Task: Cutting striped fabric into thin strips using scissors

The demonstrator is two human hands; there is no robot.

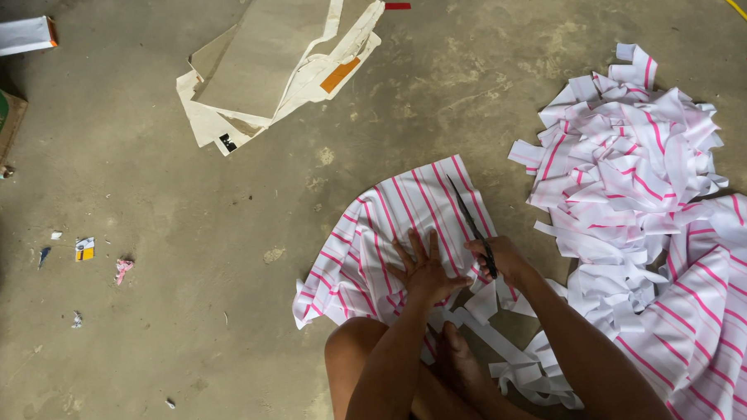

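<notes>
At the lower centre of the frame, a sheet of white paper with pink stripes (399,226) is spread on the grey concrete floor (184,241). It is pressed flat by the left hand (423,270), whose fingers are spread wide on the stripes. Black-handled scissors (472,226) are gripped by the right hand (499,259), fingers curled through the handles, with the blades lying on the sheet and pointing toward the upper left. A heap of cut pink-striped paper strips (628,155) is seen at the right, and a stack of beige folded paper bags (281,60) at the upper centre.
</notes>
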